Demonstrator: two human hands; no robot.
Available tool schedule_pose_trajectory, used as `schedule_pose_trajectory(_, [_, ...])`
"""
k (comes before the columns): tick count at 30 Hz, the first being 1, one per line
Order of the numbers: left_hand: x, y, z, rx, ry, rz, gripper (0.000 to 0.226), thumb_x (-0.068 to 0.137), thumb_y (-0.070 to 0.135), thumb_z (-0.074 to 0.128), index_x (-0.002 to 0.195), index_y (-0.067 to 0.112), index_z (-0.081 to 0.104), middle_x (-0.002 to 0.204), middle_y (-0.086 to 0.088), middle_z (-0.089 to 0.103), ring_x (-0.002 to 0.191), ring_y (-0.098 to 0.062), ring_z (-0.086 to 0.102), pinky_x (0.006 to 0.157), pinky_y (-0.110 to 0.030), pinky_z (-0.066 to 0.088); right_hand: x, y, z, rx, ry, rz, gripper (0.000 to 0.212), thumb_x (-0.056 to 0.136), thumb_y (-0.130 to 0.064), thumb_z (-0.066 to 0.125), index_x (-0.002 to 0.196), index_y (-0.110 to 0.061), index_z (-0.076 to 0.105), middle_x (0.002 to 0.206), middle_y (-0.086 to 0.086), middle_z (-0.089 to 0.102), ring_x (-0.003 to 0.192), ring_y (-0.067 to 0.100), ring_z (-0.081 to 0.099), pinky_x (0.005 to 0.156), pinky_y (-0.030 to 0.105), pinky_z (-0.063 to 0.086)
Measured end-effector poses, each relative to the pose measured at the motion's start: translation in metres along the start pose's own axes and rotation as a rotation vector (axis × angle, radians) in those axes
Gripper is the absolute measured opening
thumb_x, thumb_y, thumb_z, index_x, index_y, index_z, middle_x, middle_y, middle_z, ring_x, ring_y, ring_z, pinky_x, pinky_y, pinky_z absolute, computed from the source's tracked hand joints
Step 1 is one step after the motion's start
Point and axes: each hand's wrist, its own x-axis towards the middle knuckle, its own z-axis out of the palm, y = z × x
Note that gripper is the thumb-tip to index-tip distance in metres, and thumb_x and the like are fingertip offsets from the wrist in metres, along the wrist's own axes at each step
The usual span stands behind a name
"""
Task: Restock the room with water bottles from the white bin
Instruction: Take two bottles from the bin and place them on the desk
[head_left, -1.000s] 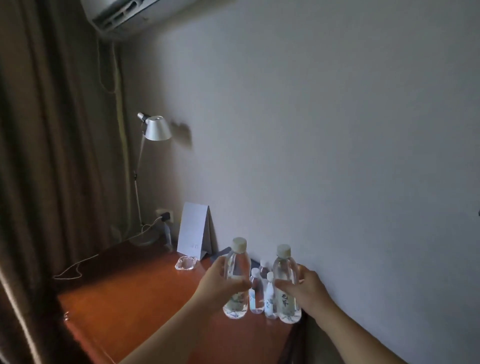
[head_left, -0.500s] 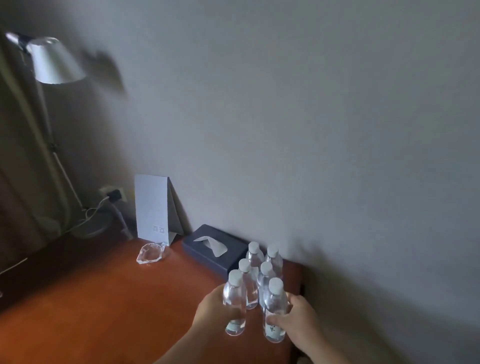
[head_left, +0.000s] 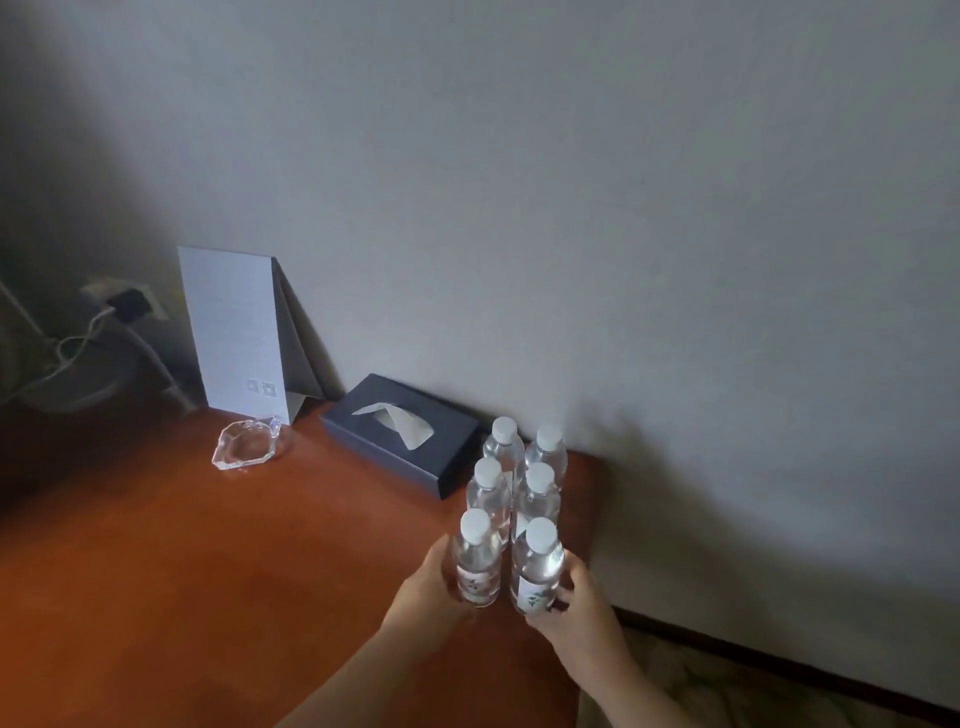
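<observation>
Six water bottles stand on the desk (head_left: 218, 582) near its right edge, in two rows of three, all with white caps. The left hand (head_left: 426, 590) grips the front left bottle (head_left: 477, 558) around its body, fingers curled on it. The right hand (head_left: 576, 605) grips the front right bottle (head_left: 537, 566) in the same way. Both front bottles have a white label with a dark mark, but the writing is too small to read. The four back bottles (head_left: 519, 478) stand just behind them, close together. Beside them lies one dark tissue box (head_left: 400, 434) against the wall. One grey card (head_left: 236, 332) stands further left; two small squares are printed low on it, not readable. One glass ashtray (head_left: 249, 444) lies before it.
</observation>
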Motion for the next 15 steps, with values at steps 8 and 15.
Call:
schedule_pose_trajectory(8, [0.028, -0.002, -0.013, 0.097, -0.058, 0.135, 0.06, 0.085, 0.03, 0.058, 0.128, 0.067, 0.039, 0.109, 0.026, 0.07, 0.094, 0.007, 0.064, 0.083, -0.02, 0.049, 0.005, -0.014, 0.024, 0.0, 0.163, 0.061, 0.062, 0.073, -0.015, 0.086, 0.128, -0.022, 0.057, 0.122, -0.002, 0.065, 0.101, 0.005, 0.067, 0.077, 0.02, 0.057])
schedule_pose_trajectory(15, [0.045, -0.008, -0.012, 0.119, -0.12, 0.185, 0.064, 0.087, 0.026, 0.062, 0.139, 0.055, 0.037, 0.109, 0.03, 0.07, 0.098, 0.006, 0.064, 0.089, -0.021, 0.051, 0.006, -0.017, 0.034, -0.012, 0.242, 0.126, 0.071, 0.072, -0.019, 0.088, 0.134, -0.018, 0.054, 0.128, -0.001, 0.063, 0.105, 0.008, 0.066, 0.063, 0.01, 0.05])
